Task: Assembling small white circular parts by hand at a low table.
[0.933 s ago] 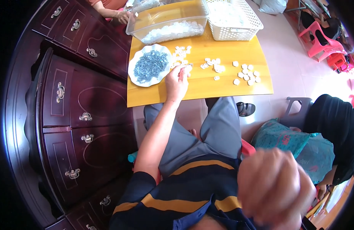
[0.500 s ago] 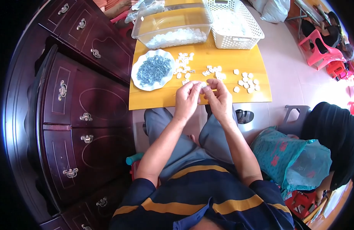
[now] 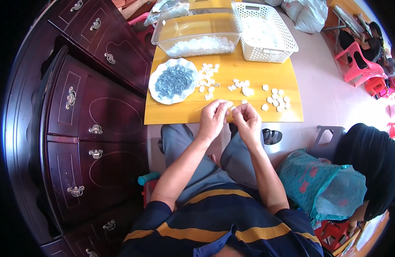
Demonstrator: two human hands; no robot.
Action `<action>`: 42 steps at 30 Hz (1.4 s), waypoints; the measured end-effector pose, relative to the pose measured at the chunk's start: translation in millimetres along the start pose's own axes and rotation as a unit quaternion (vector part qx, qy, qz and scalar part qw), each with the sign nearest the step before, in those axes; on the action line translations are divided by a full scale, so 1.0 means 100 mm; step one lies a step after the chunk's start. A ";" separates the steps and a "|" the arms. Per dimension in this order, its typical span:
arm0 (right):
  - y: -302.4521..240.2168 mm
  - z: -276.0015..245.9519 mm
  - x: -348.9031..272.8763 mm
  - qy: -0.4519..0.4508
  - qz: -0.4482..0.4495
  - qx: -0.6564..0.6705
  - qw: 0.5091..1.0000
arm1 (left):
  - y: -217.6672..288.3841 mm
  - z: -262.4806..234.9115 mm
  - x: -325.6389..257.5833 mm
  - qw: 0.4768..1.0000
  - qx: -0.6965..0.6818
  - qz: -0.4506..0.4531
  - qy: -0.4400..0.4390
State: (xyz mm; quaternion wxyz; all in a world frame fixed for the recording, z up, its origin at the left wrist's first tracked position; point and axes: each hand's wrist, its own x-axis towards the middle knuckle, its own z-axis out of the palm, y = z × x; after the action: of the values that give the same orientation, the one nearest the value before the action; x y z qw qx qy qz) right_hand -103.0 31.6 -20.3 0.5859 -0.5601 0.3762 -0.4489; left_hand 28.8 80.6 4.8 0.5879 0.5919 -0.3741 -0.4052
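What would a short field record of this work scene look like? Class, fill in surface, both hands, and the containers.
surface: yellow wooden table
left hand: at the table's near edge, fingertips pinching a small white piece
right hand: meeting the left, fingers on the same piece
plate: white, scalloped, heaped with small grey metal parts
loose pieces: white, scattered mid-table
clear tub: white pieces inside
white basket: far right

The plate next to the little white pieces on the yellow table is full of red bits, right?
Not quite. The plate does sit next to the little white pieces on the yellow table, but the head view shows it full of grey-blue bits, not red ones.
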 end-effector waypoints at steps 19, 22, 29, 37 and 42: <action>0.15 -0.11 -0.50 -0.047 0.041 -0.077 0.995 | -0.15 -0.16 0.42 0.818 0.536 0.199 0.061; 0.19 -0.14 -0.50 -0.070 0.067 -0.017 0.995 | -0.11 -0.14 0.43 0.812 0.555 0.178 0.032; 0.17 -0.12 -0.48 -0.070 0.127 0.121 0.982 | -0.09 -0.17 0.36 0.812 0.543 0.209 0.043; 0.23 -0.15 -0.48 -0.079 0.138 0.170 0.973 | -0.15 -0.27 -0.03 0.818 0.508 0.266 0.047; 0.27 -0.14 -0.45 -0.063 0.143 0.156 0.975 | -0.15 -0.33 -0.16 0.822 0.493 0.281 0.047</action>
State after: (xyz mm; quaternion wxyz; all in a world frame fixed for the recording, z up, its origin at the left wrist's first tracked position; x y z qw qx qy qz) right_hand -127.7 69.0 -51.6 0.7468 -0.4296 0.3402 -0.3768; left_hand 52.2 108.4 -10.4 0.3227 0.6905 -0.6459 0.0439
